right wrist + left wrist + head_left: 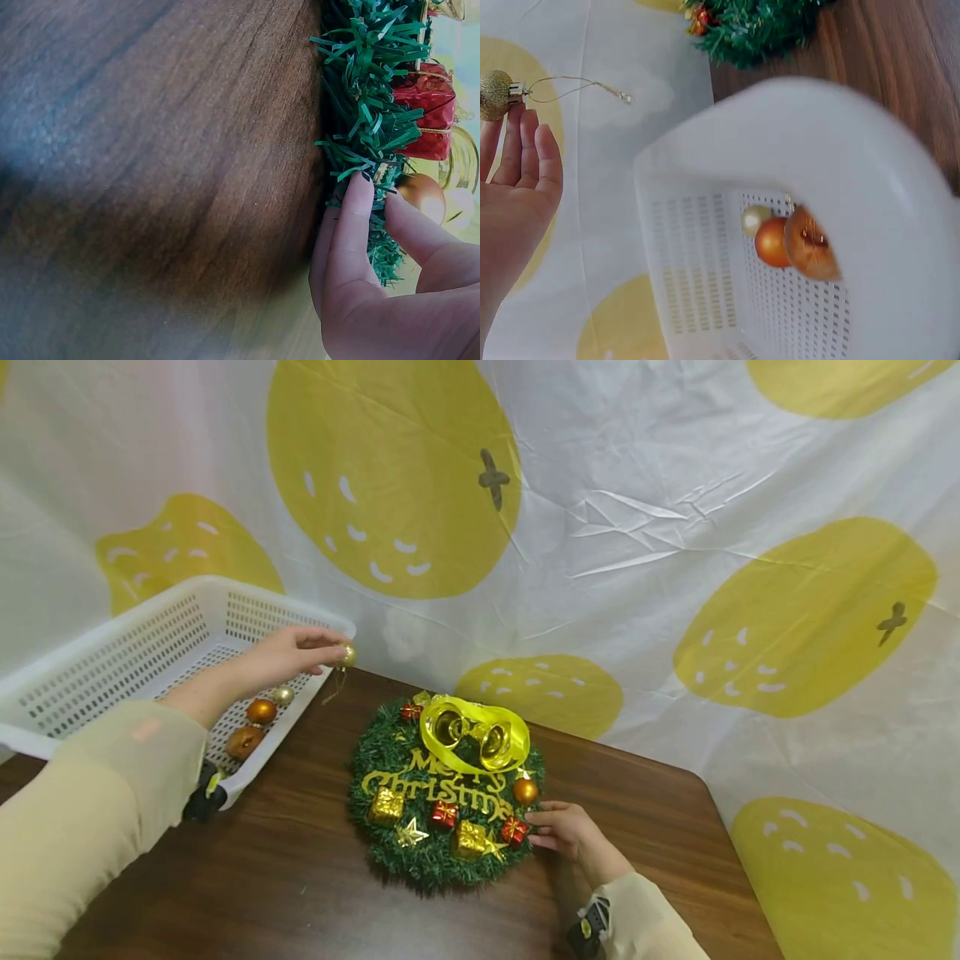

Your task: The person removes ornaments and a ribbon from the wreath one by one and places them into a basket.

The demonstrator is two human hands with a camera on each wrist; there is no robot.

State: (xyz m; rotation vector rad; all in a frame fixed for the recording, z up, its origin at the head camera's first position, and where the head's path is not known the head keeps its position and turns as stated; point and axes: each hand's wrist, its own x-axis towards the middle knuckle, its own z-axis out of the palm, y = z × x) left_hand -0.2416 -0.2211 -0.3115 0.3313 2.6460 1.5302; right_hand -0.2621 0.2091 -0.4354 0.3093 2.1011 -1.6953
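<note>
Escaping right-wrist view: held gold bauble (495, 94)

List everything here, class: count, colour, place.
Cloth: one, yellow-patterned white, background
Table: one, brown, foreground
Basket: one, white, left
Baubles: three, gold and orange, in basket
Wreath: one, green, on table
Lettering: one, gold, on wreath
Bells: two, gold, within yellow ribbon
Boxes: at least five, red and gold, on wreath
Stars: at least two, gold, on wreath
Bauble: one, orange, on wreath
Wristbands: two, black, wrists
Sleeves: two, cream, arms
Left hand: one, holding gold bauble
Right hand: one, at wreath
</note>
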